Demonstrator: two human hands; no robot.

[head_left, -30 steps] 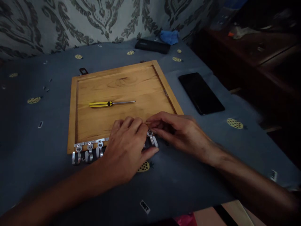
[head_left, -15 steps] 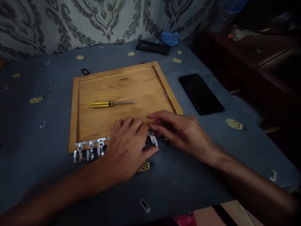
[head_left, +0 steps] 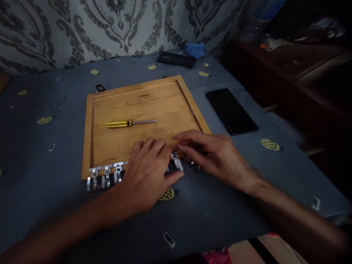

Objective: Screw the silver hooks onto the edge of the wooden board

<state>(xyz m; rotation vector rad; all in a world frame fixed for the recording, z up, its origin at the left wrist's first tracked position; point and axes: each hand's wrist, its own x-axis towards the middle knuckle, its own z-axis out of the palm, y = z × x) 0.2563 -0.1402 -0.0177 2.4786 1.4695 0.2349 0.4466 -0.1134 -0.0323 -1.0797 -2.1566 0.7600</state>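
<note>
A wooden board (head_left: pixel 137 106) with a raised rim lies flat on the blue cloth. Along its near edge runs a row of metal hooks (head_left: pixel 105 176); three show at the left, and one more hook (head_left: pixel 176 161) shows between my hands. My left hand (head_left: pixel 147 176) lies over the near edge, fingers curled on the board and thumb beside that hook. My right hand (head_left: pixel 211 154) rests at the board's near right corner, fingers bent and pinched toward the same hook; what they grip is hidden. A yellow-and-black screwdriver (head_left: pixel 131 123) lies loose on the board.
A black phone (head_left: pixel 231 111) lies right of the board, and a dark case (head_left: pixel 176 59) and a blue cloth (head_left: pixel 194 49) lie at the back. A patterned curtain (head_left: pixel 82 29) hangs behind. Dark wooden furniture (head_left: pixel 297 69) stands at the right.
The camera has tipped slightly, so everything sits a little lower and further left in view. Both hands stay at the hook on the near edge with only small finger movements.
</note>
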